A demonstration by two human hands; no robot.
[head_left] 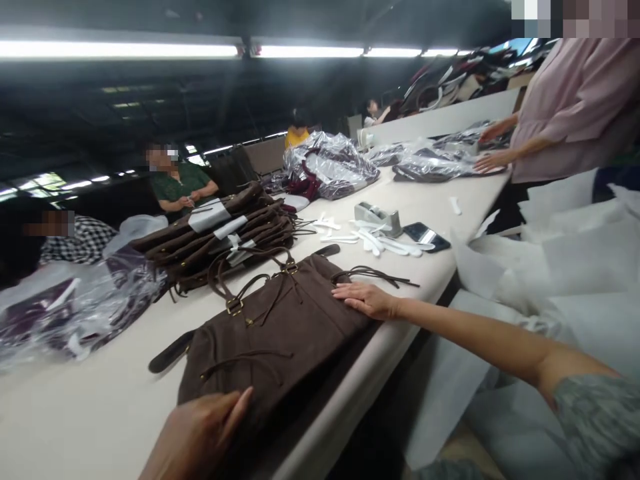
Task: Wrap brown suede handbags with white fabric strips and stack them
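A dark brown handbag (295,327) lies flat on the table near its front edge, its handles and thin tie cords toward the far side. My left hand (197,430) is closed on the bag's near left corner, thumb on top; the other fingers are mostly hidden. Stretched out flat, my right hand (365,300) rests on the bag's right side with nothing held in it. Beyond the handles is a stack of folded brown bags (225,233) with white wraps around parts of them.
White strips (373,240), a tape dispenser (377,219) and a phone (427,237) lie on the pale table (75,413). Plastic-wrapped bags (340,167) stand farther back. White sheets (575,267) are heaped at right. A co-worker in pink (575,113) touches wrapped bags; others are behind.
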